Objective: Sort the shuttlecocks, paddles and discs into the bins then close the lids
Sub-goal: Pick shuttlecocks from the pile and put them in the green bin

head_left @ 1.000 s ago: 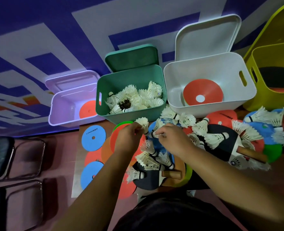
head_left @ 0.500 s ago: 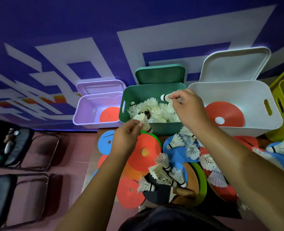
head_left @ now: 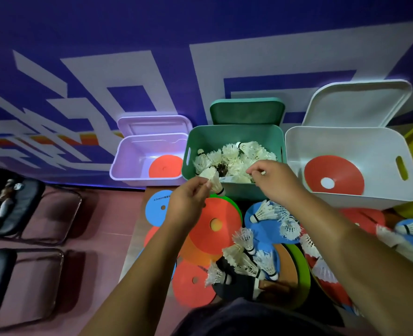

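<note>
The blue disc (head_left: 160,207) has writing too tiny to read. The left hand (head_left: 188,204) pinches a shuttlecock (head_left: 214,180) at the front edge of the green bin (head_left: 234,134). The right hand (head_left: 275,183) curls over that bin; I cannot tell if it holds anything.

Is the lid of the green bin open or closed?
Open. The green lid stands up behind the green bin, and the shuttlecocks inside are visible.

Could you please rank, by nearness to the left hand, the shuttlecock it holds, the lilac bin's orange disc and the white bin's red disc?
1. Shuttlecock, pinched by the left hand.
2. Orange disc, up-left in lilac bin.
3. Red disc, far right in white bin.
</note>
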The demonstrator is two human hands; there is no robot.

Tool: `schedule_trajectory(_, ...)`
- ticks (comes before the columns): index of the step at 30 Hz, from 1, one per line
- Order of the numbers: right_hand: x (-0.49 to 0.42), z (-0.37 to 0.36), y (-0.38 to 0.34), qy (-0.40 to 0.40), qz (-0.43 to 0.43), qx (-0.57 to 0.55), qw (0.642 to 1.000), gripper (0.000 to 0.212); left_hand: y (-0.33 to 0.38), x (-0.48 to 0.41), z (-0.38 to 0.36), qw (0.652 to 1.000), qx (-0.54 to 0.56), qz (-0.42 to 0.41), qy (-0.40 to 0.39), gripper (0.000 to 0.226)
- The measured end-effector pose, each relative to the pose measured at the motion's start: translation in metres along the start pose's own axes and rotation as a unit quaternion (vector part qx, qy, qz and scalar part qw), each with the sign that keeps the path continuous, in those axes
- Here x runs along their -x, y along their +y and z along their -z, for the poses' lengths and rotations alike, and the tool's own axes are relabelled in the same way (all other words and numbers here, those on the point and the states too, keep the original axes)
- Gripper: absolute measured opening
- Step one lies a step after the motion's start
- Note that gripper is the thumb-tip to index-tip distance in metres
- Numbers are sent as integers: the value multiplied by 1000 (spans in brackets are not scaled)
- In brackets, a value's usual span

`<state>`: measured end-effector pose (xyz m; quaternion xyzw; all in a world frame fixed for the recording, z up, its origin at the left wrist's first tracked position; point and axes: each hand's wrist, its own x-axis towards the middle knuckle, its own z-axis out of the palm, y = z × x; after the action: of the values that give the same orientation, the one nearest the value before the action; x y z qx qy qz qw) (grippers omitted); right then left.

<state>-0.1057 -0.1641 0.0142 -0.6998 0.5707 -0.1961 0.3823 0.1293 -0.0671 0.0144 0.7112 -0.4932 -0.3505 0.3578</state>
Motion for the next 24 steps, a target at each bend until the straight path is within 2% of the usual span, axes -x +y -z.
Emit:
schedule_trajectory(6,18,8,4,26,-22,-59,998,22,14,-29,-9,1000,-3,-22,5,19)
schedule_trajectory(13,35,14,19,28,-24,-73,997,22,33,-91,-2,996,-40,-50,59,18)
schedule_trajectory(15,38,14,21,23,-29,-75,996,22,41,-115,2,996,-68,-33,51,22)
schedule_trajectory(17,39,13,23,25,-34,-76,996,21,45,-132,3,992,-118,2,36,38)
schedule_trajectory(19,38,11,23,25,-36,-76,996,21,44,-137,0,988,-151,28,27,41)
schedule_trajectory(22,36,6,20,15,-36,-80,996,21,34,-122,-6,990,-131,49,12,46)
schedule_trajectory(24,34,3,19,8,-36,-83,996,21,24,-103,-10,993,-102,52,26,41)
